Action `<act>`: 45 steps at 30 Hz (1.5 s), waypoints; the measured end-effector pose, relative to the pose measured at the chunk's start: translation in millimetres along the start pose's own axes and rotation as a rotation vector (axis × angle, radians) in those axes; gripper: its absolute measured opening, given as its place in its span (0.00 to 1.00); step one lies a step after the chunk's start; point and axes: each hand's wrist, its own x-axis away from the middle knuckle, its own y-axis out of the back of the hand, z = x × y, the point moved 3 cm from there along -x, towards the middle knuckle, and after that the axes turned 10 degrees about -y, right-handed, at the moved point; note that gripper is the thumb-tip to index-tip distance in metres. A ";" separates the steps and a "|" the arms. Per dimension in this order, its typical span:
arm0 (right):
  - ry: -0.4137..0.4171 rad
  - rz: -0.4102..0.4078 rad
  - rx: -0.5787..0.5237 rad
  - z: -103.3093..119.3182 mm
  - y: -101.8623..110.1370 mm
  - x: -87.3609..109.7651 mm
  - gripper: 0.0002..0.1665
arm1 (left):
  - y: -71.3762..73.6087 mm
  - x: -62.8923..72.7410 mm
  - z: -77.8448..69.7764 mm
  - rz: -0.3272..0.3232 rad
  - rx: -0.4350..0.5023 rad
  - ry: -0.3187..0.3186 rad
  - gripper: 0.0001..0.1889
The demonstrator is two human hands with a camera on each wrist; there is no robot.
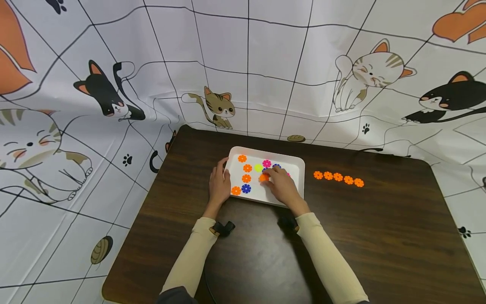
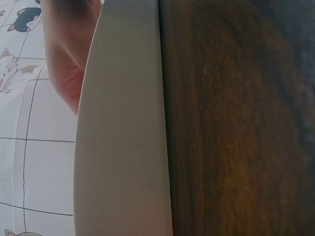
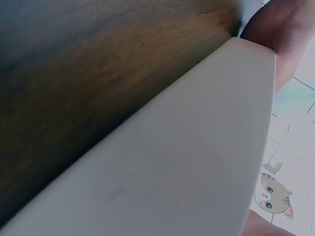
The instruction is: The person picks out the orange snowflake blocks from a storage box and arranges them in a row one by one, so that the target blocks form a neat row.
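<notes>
- Head view, leftmost: the left hand [image 1: 219,183] had the white tray [image 1: 294,196] by its left wall, thumb at the rim and fingers along the outside, so I'd call that clamped on. Black wrist gadget [image 1: 224,229] just below it.
- The tray sat on the dark table [image 1: 379,236], long axis running left to right, right end angled a bit toward the person.
- Inside left: four orange pieces [image 1: 247,168] in a loose column, with a blue piece [image 1: 246,188] touching or nearly touching the lowest.
- Tray middle: a yellow-green piece [image 1: 258,167], then a pink piece [image 1: 267,163]. An orange disc [image 1: 263,177] lay at the right thumb and fingertips, round, so no real pointing direction.
- Right hand [image 1: 282,185]: fingers bent around that disc, but I couldn't tell if they'd actually pinched it. It blocked a chunk of the tray's right half, partly hiding more blue and pink bits.
- Right of the tray: an orange row [image 1: 338,177] of five, slanting like the tray.
- Both wrist cams: mostly tray wall, contents hidden.
- Far right: cat-print cloth [image 1: 455,139] past the table edge.
</notes>
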 end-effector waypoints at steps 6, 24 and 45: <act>-0.030 -0.002 0.028 -3.5 10.6 3.3 0.20 | 1.4 -1.1 0.2 -0.003 0.002 -0.003 0.24; -0.096 -0.077 0.058 -35.7 43.6 17.9 0.20 | 2.3 0.8 4.2 -0.008 0.007 0.017 0.24; -0.200 -0.146 0.029 -92.8 70.3 38.5 0.19 | 0.0 0.8 1.0 -0.001 0.008 0.006 0.24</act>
